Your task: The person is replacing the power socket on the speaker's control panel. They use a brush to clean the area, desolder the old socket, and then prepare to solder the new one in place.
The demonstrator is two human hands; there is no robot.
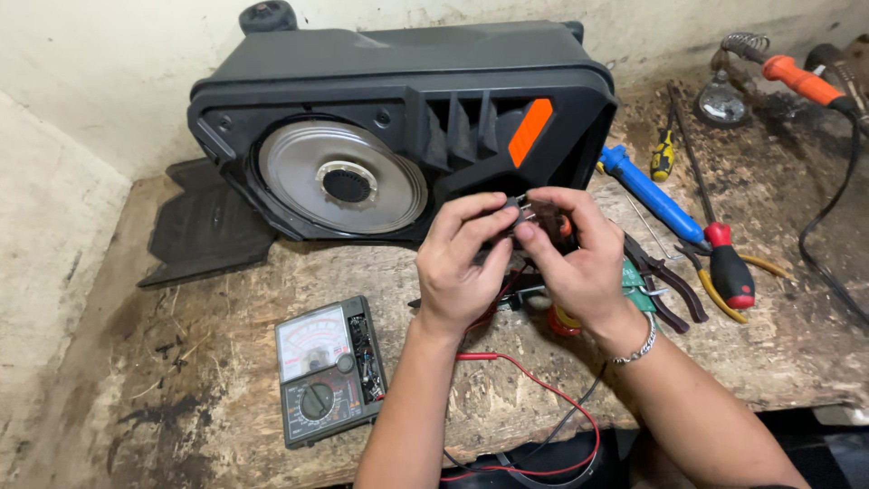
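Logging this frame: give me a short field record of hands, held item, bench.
left hand: pinches a small dark part by the fingertips
right hand: grips the same part from the other side
meter: analog multimeter flat on the wooden bench, red lead attached
behind: black speaker housing
right side: screwdrivers, pliers, soldering iron

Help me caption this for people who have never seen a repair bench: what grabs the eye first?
The big black speaker housing at the back, with its silver cone and orange patch, dominates. In front of it, the left hand and right hand pinch a small dark part between their fingertips. An analog multimeter lies front left on the worn wooden bench, and hand tools lie to the right.
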